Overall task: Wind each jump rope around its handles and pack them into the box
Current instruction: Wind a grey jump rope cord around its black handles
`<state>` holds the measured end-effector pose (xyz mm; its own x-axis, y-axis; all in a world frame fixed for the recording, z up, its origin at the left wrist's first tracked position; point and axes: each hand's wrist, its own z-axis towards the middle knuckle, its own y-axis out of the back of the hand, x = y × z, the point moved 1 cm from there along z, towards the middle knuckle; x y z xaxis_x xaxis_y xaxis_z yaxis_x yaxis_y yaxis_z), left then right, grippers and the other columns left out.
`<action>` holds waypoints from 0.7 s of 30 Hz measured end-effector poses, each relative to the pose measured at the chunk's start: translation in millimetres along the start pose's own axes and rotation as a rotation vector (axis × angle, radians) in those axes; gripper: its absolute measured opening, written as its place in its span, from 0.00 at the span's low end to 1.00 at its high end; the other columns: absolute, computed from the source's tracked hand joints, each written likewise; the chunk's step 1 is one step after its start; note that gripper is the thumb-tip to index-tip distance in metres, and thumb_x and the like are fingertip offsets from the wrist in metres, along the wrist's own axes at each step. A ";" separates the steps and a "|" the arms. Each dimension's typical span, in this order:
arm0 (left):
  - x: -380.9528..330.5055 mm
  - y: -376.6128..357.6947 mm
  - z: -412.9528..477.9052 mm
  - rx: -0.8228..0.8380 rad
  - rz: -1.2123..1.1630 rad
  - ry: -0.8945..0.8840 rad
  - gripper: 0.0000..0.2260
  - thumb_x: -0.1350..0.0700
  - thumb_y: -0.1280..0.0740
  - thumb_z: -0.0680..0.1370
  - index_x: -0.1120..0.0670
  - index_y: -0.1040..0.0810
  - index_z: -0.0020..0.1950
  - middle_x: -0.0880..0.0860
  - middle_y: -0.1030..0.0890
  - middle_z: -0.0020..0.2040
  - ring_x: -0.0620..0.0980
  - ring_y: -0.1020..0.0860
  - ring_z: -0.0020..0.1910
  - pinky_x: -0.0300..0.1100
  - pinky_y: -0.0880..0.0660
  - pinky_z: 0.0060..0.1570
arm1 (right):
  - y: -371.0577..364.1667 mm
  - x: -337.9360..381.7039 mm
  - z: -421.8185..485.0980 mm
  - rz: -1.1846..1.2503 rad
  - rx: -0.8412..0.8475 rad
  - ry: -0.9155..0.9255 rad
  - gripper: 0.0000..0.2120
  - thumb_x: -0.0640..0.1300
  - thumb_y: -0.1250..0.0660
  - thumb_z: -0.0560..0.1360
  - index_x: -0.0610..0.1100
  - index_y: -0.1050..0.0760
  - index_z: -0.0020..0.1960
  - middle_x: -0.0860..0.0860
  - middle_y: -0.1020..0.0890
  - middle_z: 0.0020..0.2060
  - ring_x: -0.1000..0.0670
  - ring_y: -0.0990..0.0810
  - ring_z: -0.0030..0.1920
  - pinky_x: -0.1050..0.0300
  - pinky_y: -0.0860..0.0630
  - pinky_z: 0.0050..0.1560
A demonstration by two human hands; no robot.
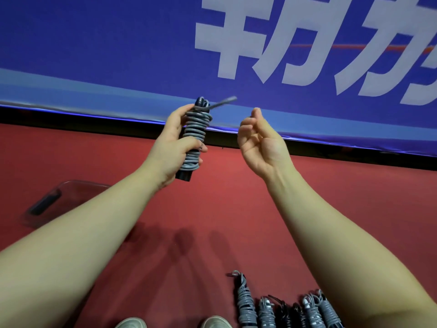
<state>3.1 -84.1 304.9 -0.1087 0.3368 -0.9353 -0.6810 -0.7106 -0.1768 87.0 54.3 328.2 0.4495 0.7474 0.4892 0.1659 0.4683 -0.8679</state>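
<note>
- Status, near end first?
- Left shoe [131,322] and right shoe [216,321], toes only, at the bottom edge of view. Nearer than the clear box [71,182] and to its right.
- Finished ones?
- Row of wound ropes [285,312] on the red floor [212,209], also nearer than the box and well right of it. Grey and black bundles, side by side.
- Box?
- Sits on the floor. One dark object [46,203] inside; can't tell what it is. Left forearm [82,233] crosses in front of its right side.
- Hands?
- Both raised, beyond the box and to its right. Left hand [172,140] grips the wound jump rope [197,131] roughly upright, fingers curled round the grey coils, black handle ends showing top and bottom. Loose cord end [222,101] sticks out at the top, pointing away from the box, blurred.
- Right?
- Right hand [257,140] is further right, apart from the rope. Palm faces the camera, fingers loosely curled, holding nothing.
- Far end?
- Black strip [71,114] beyond the box at the floor edge, then blue banner [118,43] with big white characters.
</note>
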 end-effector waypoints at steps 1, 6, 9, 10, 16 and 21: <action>-0.4 1.2 0.3 -0.001 0.020 -0.006 0.28 0.65 0.37 0.64 0.41 0.32 0.59 0.51 0.23 0.50 0.50 0.22 0.35 0.45 0.25 0.30 | -2.4 -1.7 -0.6 -0.124 0.016 -0.001 0.06 0.37 0.39 0.78 0.41 0.28 0.43 0.50 0.27 0.34 0.55 0.24 0.33 0.66 0.26 0.33; 0.0 -2.2 0.2 0.006 0.080 -0.023 0.29 0.65 0.39 0.65 0.41 0.32 0.61 0.52 0.22 0.50 0.53 0.24 0.37 0.43 0.26 0.30 | -7.3 -25.4 -8.1 -0.701 0.302 0.044 0.24 0.31 0.39 0.76 0.50 0.37 0.66 0.50 0.28 0.42 0.55 0.24 0.41 0.62 0.27 0.47; -1.3 -1.1 0.0 -0.026 0.171 -0.037 0.29 0.64 0.39 0.65 0.37 0.32 0.59 0.54 0.23 0.47 0.55 0.25 0.37 0.45 0.27 0.31 | -15.0 -21.4 -5.5 -0.917 0.372 0.212 0.26 0.35 0.37 0.76 0.54 0.38 0.69 0.53 0.33 0.37 0.59 0.27 0.39 0.66 0.27 0.48; -0.9 -1.0 -0.6 -0.030 0.210 -0.052 0.29 0.64 0.40 0.66 0.36 0.32 0.59 0.55 0.24 0.45 0.56 0.26 0.36 0.47 0.27 0.31 | -19.2 -20.5 -6.8 -0.974 0.364 0.256 0.24 0.37 0.37 0.76 0.54 0.36 0.68 0.53 0.32 0.37 0.59 0.27 0.41 0.66 0.27 0.51; 12.9 5.1 5.5 -0.119 0.431 -0.135 0.29 0.66 0.41 0.70 0.43 0.33 0.68 0.60 0.26 0.53 0.56 0.27 0.33 0.43 0.28 0.30 | -28.7 -34.3 -11.7 -1.137 0.259 0.414 0.12 0.42 0.34 0.76 0.49 0.26 0.59 0.55 0.28 0.40 0.63 0.27 0.39 0.66 0.29 0.48; 14.8 5.1 9.3 -0.188 0.585 -0.208 0.29 0.70 0.38 0.72 0.52 0.33 0.71 0.54 0.30 0.60 0.63 0.25 0.57 0.46 0.28 0.49 | -31.0 -47.2 -9.6 -1.362 0.184 0.672 0.13 0.42 0.34 0.76 0.47 0.28 0.60 0.58 0.32 0.44 0.62 0.30 0.43 0.72 0.33 0.46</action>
<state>-8.6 -77.0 293.1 -0.5741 -0.0396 -0.8178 -0.3305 -0.9026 0.2757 69.1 0.0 331.2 0.3605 -0.6073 0.7080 0.6836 0.6884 0.2424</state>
